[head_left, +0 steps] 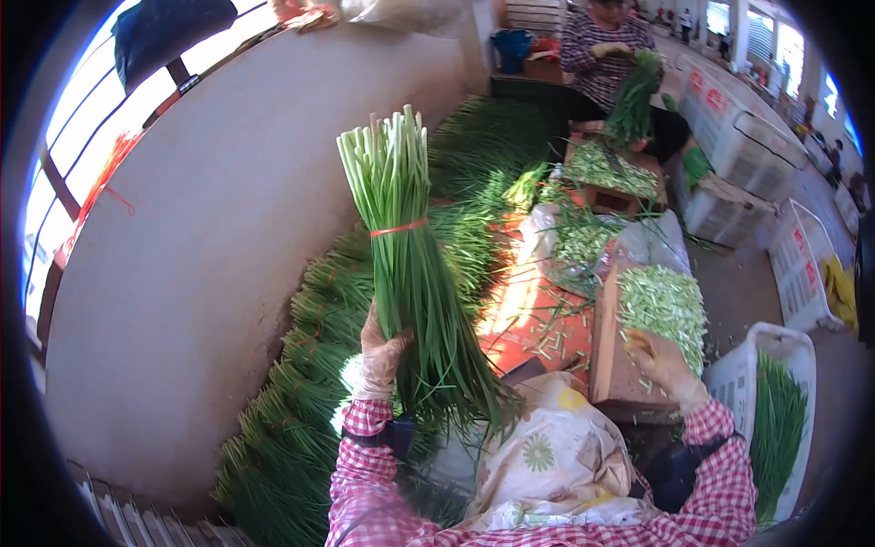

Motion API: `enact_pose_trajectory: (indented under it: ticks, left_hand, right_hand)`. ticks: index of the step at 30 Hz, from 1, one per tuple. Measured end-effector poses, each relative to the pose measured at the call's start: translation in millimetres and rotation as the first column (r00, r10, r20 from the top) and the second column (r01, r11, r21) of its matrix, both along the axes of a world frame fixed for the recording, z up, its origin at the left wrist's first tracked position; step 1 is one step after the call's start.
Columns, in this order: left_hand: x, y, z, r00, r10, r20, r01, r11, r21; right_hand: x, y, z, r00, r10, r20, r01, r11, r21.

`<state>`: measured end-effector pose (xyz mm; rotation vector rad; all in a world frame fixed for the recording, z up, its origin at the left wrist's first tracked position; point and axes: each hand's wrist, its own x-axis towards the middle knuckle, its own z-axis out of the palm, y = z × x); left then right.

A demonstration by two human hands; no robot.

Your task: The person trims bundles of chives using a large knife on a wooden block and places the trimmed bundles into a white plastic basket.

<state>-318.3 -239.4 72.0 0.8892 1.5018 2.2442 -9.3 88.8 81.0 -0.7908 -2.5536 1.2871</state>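
My gloved left hand (pixel 385 351) is closed round the leafy part of a bunch of chives (pixel 406 264). The bunch stands nearly upright, its pale cut stems at the top and a red band round it; the dark green leaf tips hang toward my lap. My right hand (pixel 663 366), gloved too, is over the near part of a wooden box (pixel 609 342) topped with chopped pale green stem pieces (pixel 663 305). Its fingers are slightly bent and apart, and I see nothing held in them. A floral cloth (pixel 538 447) covers my lap.
Banded chive bunches (pixel 301 401) lie in rows along a pale curved wall (pixel 200 237). Across from me a person (pixel 606 46) holds another bunch (pixel 633 105) over a second wooden box (pixel 615 196). White crates (pixel 802 264) stand at right; the nearest one holds chives (pixel 777 428).
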Motion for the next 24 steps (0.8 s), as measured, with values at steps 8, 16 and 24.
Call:
enact_pose_trajectory:
  ticks: [8, 16, 24]
  left_hand:
    - [128, 52, 88, 0.599, -0.259, -0.757, -0.103, 0.913, -0.394]
    - [193, 67, 101, 0.143, -0.416, -0.898, -0.387, 0.812, -0.438]
    - [203, 53, 106, -0.034, -0.420, -0.907, -0.409, 0.834, -0.371]
  right_hand:
    - [-36, -54, 84, 0.737, -0.008, -0.676, -0.430, 0.766, -0.478]
    - [23, -75, 49, 0.651, -0.339, -0.679, -0.511, 0.465, -0.723]
    - [48, -86, 21, 0.581, -0.319, -0.749, -0.674, 0.327, -0.663]
